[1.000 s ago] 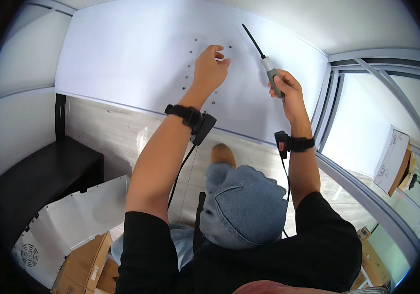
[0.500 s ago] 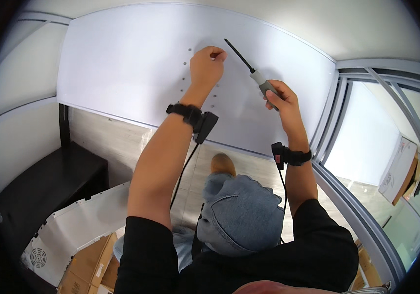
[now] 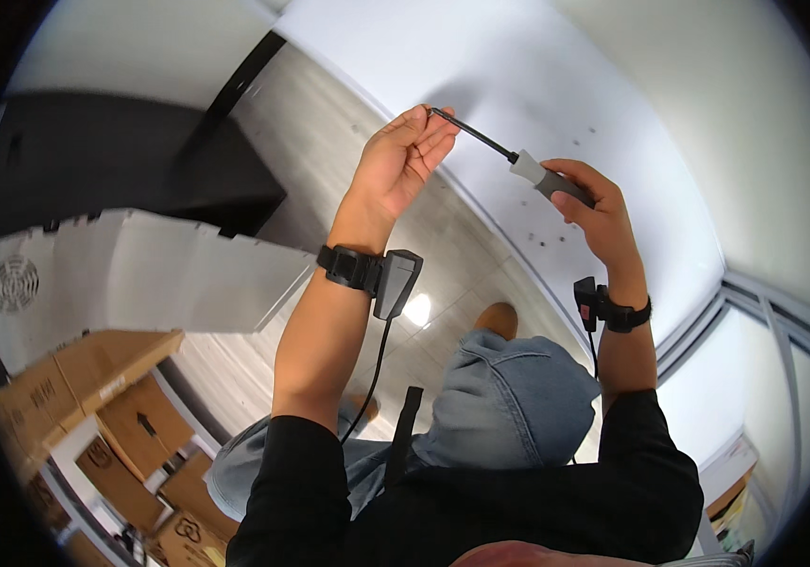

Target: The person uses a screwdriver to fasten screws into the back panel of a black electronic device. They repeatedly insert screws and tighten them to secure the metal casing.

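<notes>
My right hand grips screwdriver | left hand pinches its tip — I should keep shaft steady

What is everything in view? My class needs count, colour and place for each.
Panel: one, white, upper right
Screwdriver: one, grey-black, upper centre
Fasteners: several, dark, on panel
Low unit: one, black, left
Vented sheet: one, pale, left
Cartons: several, brown, mostly lower left
Rails: several, grey, right
Floor: one, grey, centre
Cabled wrist devices: two, black, on wrists
Shoes: two, tan, lower centre
Trousers: one pair, blue, lower centre
Top: one, black, bottom
Left hand: one, bare, at screwdriver tip
Right hand: one, bare, around screwdriver handle
</notes>
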Motion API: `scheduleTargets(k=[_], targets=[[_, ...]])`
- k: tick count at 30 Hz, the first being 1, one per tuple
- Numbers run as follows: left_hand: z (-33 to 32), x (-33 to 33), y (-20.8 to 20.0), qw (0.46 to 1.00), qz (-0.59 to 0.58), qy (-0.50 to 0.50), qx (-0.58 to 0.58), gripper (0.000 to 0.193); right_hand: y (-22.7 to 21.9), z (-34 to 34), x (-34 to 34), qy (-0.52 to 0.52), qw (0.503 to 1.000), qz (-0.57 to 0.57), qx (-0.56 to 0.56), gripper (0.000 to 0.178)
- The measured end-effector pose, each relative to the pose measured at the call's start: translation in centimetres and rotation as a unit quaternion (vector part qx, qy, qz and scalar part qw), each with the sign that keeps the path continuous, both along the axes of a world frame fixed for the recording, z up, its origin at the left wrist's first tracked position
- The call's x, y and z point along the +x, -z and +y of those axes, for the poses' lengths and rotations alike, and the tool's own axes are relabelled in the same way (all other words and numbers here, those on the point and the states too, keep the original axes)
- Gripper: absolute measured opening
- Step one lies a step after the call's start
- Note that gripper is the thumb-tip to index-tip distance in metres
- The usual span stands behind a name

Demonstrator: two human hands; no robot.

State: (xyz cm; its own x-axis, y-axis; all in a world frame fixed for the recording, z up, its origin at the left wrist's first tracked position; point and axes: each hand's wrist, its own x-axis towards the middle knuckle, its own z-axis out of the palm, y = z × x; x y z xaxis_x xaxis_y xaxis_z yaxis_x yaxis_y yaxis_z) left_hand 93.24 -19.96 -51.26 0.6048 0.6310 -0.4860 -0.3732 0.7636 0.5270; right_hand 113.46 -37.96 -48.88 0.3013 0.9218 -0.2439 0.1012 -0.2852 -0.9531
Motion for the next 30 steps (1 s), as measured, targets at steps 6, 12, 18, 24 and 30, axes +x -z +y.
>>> scheduleTargets(k=[6,12,18,24,30], targets=[[1.3,-9.0,-1.2,0.997,0.009,-0.078,0.025,0.018,-2.3,5.3,-6.1,-0.092,0.993,-0.07,0.024,0.029],[1.2,-14.6,-2.8,0.985,0.074,-0.146,0.056,0.019,-5.9,9.0,-11.0,-0.183,0.95,-0.239,0.088,0.031],[2.4,-18.8,-7.6,0.971,0.054,-0.211,0.102,0.016,-10.9,14.1,-14.0,-0.232,0.915,-0.258,0.205,0.029],[3.5,-24.2,-14.7,0.947,0.035,-0.244,0.205,0.018,-19.9,17.3,-18.2,-0.285,0.931,-0.187,0.131,0.027],[4.6,-28.4,-18.6,0.921,0.042,-0.28,0.269,0.018,-21.8,14.8,-23.7,-0.273,0.932,-0.141,0.192,0.038]])
